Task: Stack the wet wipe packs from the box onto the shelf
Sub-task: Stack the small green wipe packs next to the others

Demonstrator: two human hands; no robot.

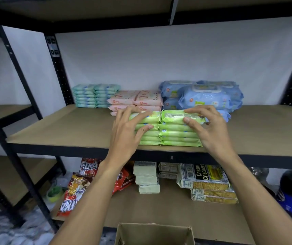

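Observation:
Two side-by-side stacks of green wet wipe packs (176,134) stand near the front edge of the brown shelf board (62,128). My left hand (126,129) rests with spread fingers on the top and front of the left stack. My right hand (207,124) pinches the top pack of the right stack (173,116) between thumb and fingers. The open cardboard box (154,234) sits at the bottom of the view; its inside is not visible.
Behind the green stacks lie pink packs (136,99), teal packs (95,95) at back left and big blue packs (203,96) at back right. Black uprights (58,68) frame the shelf. The lower shelf carries snack bags (78,190) and cream cracker packs (205,179).

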